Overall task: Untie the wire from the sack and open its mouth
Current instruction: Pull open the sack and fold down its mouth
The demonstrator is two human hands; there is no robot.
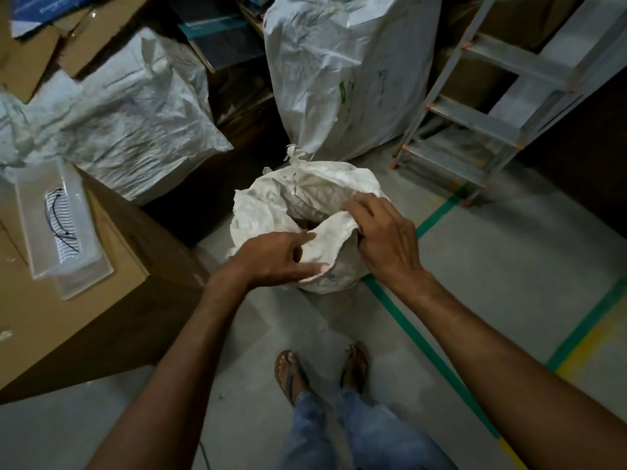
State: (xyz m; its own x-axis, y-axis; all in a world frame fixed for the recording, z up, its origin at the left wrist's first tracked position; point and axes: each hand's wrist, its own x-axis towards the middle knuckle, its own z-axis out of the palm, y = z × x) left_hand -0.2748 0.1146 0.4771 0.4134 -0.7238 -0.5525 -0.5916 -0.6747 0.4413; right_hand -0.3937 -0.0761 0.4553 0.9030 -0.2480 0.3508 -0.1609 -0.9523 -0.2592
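Your left hand (281, 256) pinches the near rim of the sack (258, 212); your right hand (383, 232) curls round it alongside; held so, probably, to spread the half-open mouth.

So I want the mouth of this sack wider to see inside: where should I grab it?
Grip the sack by its loose near rim, coming from above. That edge sags inward between the left hand and right hand, which both hold it; pulling it toward you should likely widen the mouth. The far rim stands up already.
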